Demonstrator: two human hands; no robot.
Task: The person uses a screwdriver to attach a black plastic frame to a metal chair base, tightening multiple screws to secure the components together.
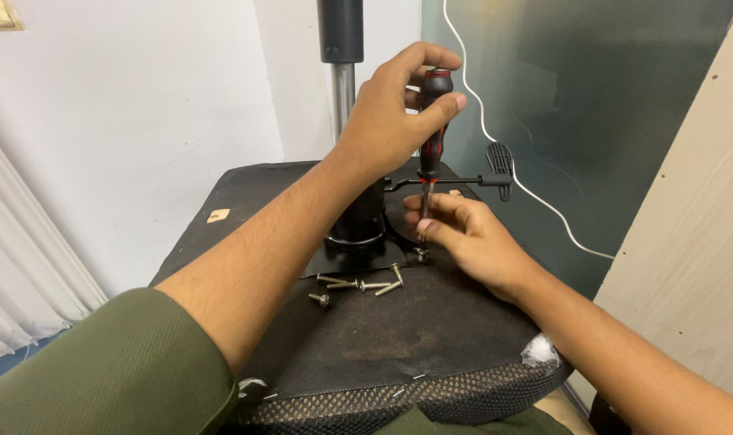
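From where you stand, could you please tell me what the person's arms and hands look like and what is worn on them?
Both hands, left hand and right hand, are bare, with no gloves, rings or watch visible. The left arm has an olive-green ribbed sleeve pushed up above the elbow; the right forearm is bare as far as the view shows.

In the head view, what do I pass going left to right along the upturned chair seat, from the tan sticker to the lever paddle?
Tan sticker → black mounting plate → loose bolts → screwdriver, gripped by the left hand, its tip steadied by the right hand → lever paddle.
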